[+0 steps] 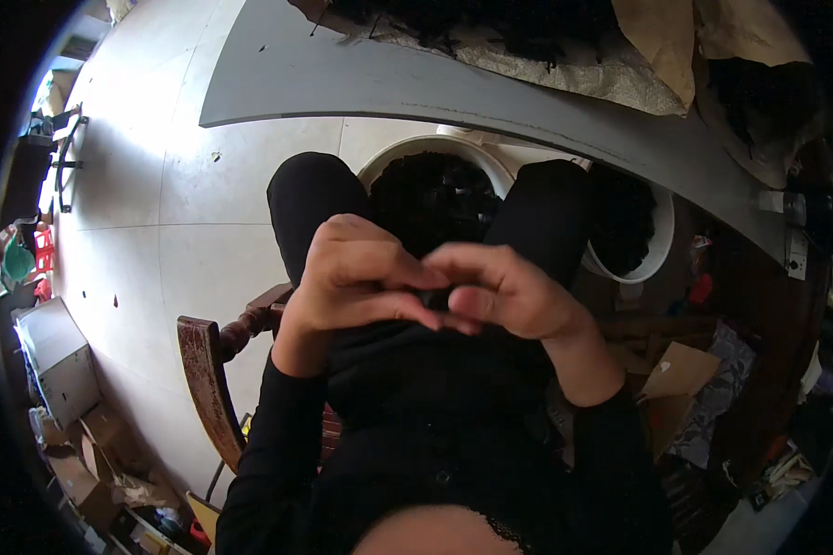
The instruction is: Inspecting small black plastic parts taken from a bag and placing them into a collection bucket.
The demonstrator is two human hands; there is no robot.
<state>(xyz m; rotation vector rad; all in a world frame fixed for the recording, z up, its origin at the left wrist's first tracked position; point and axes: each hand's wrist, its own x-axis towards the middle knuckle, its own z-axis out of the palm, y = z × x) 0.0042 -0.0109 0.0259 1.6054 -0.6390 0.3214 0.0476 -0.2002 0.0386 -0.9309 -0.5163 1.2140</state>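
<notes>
"Grip status?"
"Left hand (361, 273) and right hand (514, 291) curled, close together; whether either grips anything, I cannot tell."
"Nearest stock?"
"Black pieces (421, 199), in the bucket (492, 165) between the knees (313, 185)."

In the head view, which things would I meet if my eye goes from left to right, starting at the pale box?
Pale box, wooden chair arm, left hand, right hand, rightmost white bucket.

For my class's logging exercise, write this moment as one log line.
bare left hand, bare right hand: close together; anything held: unclear; round white tub with black contents: seen between black-clad knees
</notes>
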